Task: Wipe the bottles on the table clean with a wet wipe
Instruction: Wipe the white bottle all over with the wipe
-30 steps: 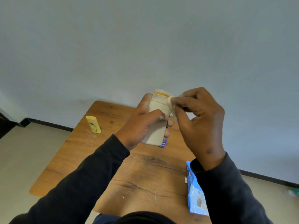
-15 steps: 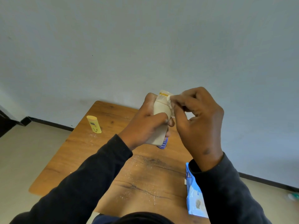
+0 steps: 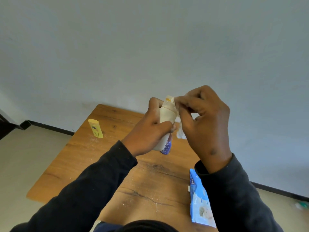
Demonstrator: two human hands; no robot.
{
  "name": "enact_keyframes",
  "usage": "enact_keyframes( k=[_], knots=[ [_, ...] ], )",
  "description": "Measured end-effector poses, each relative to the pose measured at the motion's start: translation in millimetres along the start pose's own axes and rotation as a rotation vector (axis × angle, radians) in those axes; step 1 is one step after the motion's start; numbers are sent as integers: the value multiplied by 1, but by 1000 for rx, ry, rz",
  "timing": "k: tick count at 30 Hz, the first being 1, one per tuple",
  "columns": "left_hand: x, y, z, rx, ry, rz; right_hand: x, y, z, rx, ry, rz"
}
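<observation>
Left hand point(image 3: 150, 131) gripping cream bottle point(image 3: 167, 114) above bench point(image 3: 80, 158) mid-width; right hand point(image 3: 205, 121) pinching wet wipe point(image 3: 180, 133) against cap.

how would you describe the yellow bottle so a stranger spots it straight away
Find the wooden table against the pale wall. On its far left part a small yellow bottle stands alone and untouched. The cream bottle is up in the hands, and the wipes pack is blue and flat.
</observation>
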State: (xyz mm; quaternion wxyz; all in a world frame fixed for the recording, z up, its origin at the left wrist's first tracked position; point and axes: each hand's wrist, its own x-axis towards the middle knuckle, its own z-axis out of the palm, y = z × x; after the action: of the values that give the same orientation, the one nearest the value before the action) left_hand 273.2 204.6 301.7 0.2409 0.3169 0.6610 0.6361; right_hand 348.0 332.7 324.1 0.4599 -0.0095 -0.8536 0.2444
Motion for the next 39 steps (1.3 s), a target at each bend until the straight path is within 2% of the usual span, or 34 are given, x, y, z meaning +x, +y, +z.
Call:
enact_keyframes(
  k=[3,7,10,14,18,20,22,26,29,31,36,39],
  knots=[
    [0,-3,1,46,16,32,-4,-6,-1,-13,-110,-80],
    [1,-5,2,144,9,26,4,-3,-2,-35,-41,-4],
    [1,-10,3,169,22,57,1,-10,-1,-45,-193,-62],
    [2,-9,2,205,23,39,9,-8,-1,-80,-96,16],
    [0,-7,-1,204,62,66,2,-13,2,-60,-252,-109],
    [1,-4,-2,203,72,49,3,-9,3,-46,-152,-52],
    [1,0,-2,164,80,30,4,-6,1,-30,-84,-32],
    [0,-1,-4,43,113,39,-8,-8,4,-21,-134,-78],
    [-1,2,-6,-293,81,-28,-10,2,-1,80,-5,68],
    [-2,5,-9,-468,24,-60,-11,5,-8,182,25,149],
    [-4,8,-7,-536,7,-75,-22,-8,-12,220,-73,136],
    [-4,11,-5,-538,-31,-110,-20,-6,-11,199,-34,144]
  ],
)
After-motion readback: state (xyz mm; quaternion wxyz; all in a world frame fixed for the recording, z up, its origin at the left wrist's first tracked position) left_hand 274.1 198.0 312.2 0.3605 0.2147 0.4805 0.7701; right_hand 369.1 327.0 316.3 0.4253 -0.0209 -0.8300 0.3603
